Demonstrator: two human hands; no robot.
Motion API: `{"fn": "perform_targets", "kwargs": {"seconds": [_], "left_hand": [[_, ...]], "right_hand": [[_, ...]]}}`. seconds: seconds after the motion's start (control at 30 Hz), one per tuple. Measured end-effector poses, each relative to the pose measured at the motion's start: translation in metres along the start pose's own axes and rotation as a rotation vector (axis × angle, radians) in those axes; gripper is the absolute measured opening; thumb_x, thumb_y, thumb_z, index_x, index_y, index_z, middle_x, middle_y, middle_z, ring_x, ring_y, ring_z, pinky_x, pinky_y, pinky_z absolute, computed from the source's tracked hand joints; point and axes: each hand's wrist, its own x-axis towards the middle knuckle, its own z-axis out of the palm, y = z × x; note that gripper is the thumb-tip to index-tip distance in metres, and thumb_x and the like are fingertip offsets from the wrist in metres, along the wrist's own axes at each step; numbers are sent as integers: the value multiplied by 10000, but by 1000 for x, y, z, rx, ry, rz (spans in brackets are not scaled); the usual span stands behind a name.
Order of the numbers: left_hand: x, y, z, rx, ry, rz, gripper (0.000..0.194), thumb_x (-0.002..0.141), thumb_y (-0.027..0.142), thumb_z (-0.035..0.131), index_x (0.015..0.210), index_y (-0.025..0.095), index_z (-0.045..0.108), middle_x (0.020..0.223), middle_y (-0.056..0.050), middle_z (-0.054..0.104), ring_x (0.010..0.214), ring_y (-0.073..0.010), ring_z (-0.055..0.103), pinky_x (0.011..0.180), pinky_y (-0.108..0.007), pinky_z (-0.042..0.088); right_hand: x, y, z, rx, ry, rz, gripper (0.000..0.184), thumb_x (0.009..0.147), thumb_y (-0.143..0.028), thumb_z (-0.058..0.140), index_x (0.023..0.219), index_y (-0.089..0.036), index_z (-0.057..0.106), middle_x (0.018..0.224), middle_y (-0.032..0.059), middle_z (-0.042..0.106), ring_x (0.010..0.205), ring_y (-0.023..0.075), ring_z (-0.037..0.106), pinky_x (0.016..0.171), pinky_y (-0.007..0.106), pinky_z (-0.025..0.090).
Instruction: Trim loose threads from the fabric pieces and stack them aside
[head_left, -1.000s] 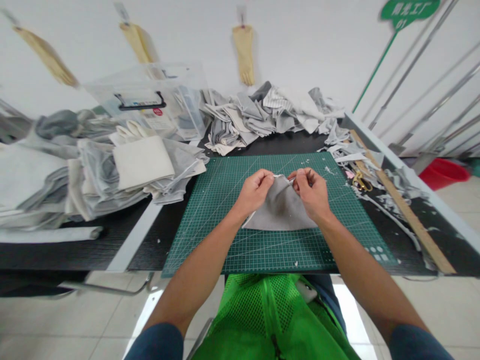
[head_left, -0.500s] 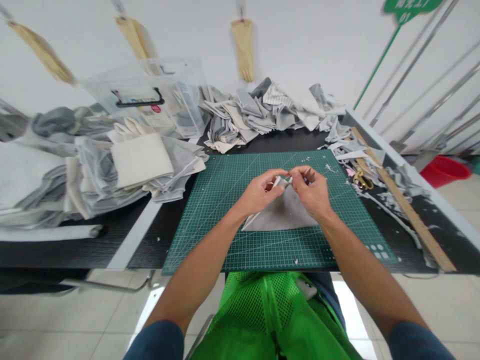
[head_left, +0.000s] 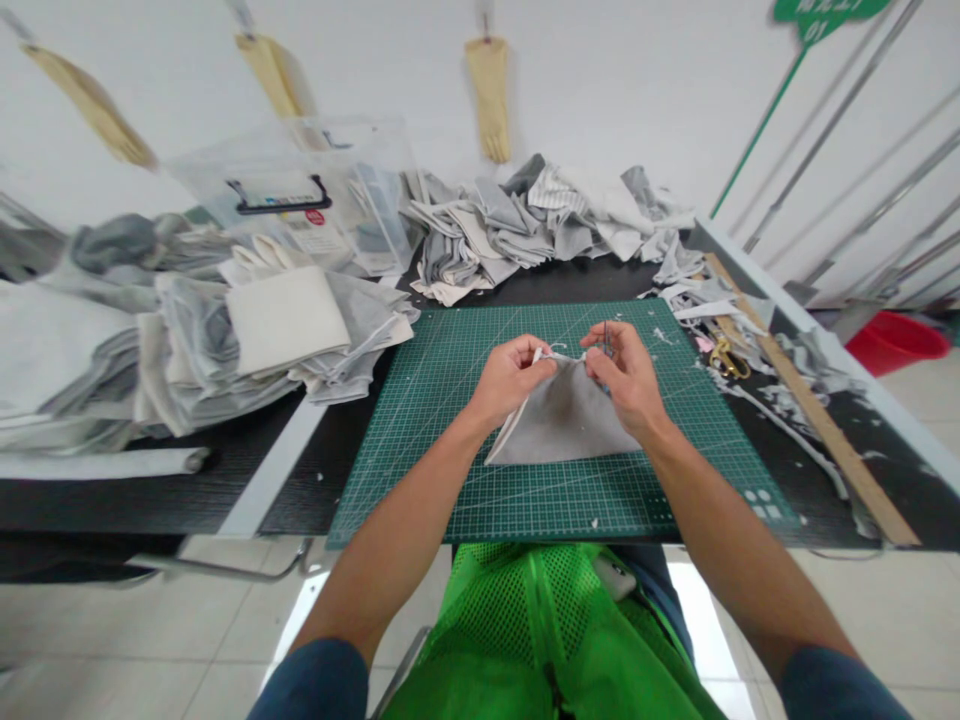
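Note:
A grey fabric piece [head_left: 574, 420] with a pale left edge stands partly raised on the green cutting mat [head_left: 420, 470]. My left hand [head_left: 514, 378] pinches its upper left corner between thumb and fingers. At the upper right edge, my right hand [head_left: 624, 375] has thumb and fingers closed on the cloth. A slim dark tool [head_left: 607, 340] also sticks up among the right hand's fingers; its kind is not clear. Between both hands the fabric's top edge sags slightly, and a loose white thread [head_left: 559, 346] curls near the left fingertips.
Folded cloths [head_left: 289, 325] are piled at left beside a clear plastic box [head_left: 360, 210]. More fabric pieces [head_left: 517, 225] line the back. Gold-handled scissors [head_left: 727, 358], scraps and a wooden ruler [head_left: 825, 420] lie at right. A red basin [head_left: 896, 340] is beyond the table.
My hands have moved apart, the left one slightly leftward, so the top edge between them now shows. The dark tool in my right hand now points more upright.

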Motion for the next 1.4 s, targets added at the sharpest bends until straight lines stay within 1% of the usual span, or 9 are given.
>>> {"fn": "perform_targets", "kwargs": {"seconds": [0.1,0.2,0.27,0.4,0.57,0.7,0.87,1.1,1.4], "left_hand": [[1,-2,-1,-18,35,-12,209,735,286,825,818,168,674,703,29,621,604,-78,504,593,-218,375],[2,-4,-2,-11,80,-7,215,726,299,836,810,163,693,710,16,645,623,-87,536,604,-220,397],[4,-6,-2,1,110,9,211,733,312,833,794,159,701,718,5,665,641,-95,559,620,-224,421],[6,-9,-4,7,157,32,190,759,320,817,802,159,726,728,-4,695,642,-101,577,623,-228,444],[5,-10,-4,84,203,91,154,766,302,819,820,166,772,720,-3,717,622,-96,580,604,-223,437],[3,-9,-3,182,241,130,130,793,298,788,849,181,805,762,-18,760,643,-117,624,615,-237,475],[1,-8,-2,260,276,186,125,803,262,769,894,201,829,829,-30,800,709,-140,687,666,-256,525],[-3,-7,0,386,297,257,121,816,226,746,894,231,839,840,-30,810,739,-155,711,700,-278,556],[-5,-9,1,381,292,286,112,821,227,754,894,239,838,855,-27,811,762,-156,722,729,-287,564]], "right_hand": [[1,1,-2,-101,4,-72,328,1016,-490,580,1214,-240,653,1123,75,704,743,161,591,681,336,516],[0,-4,-2,-250,-7,-213,292,1015,-422,584,1205,-237,708,1155,96,720,924,218,672,827,407,568],[-2,-9,0,-328,-12,-306,311,990,-401,623,1235,-236,720,1182,112,719,1033,254,682,895,441,580],[-5,-12,2,-411,-16,-383,369,994,-363,613,1328,-232,697,1203,130,711,976,249,691,842,433,607],[0,0,-2,-537,-5,-473,420,1054,-293,529,1458,-219,618,1200,143,732,1098,277,677,954,467,570],[1,8,-6,-659,-67,-472,445,1068,-287,510,1504,-237,579,1220,142,725,1104,290,647,928,473,532],[-3,6,-4,-770,-101,-451,431,1068,-311,514,1484,-231,595,1209,131,722,1033,289,613,826,444,470],[-4,5,2,-701,-119,-457,415,1075,-298,494,1471,-231,600,1218,128,720,1056,284,623,850,445,480],[-6,2,5,-629,-111,-454,373,1085,-296,483,1397,-195,659,1192,142,735,1062,276,653,905,460,529]]}}
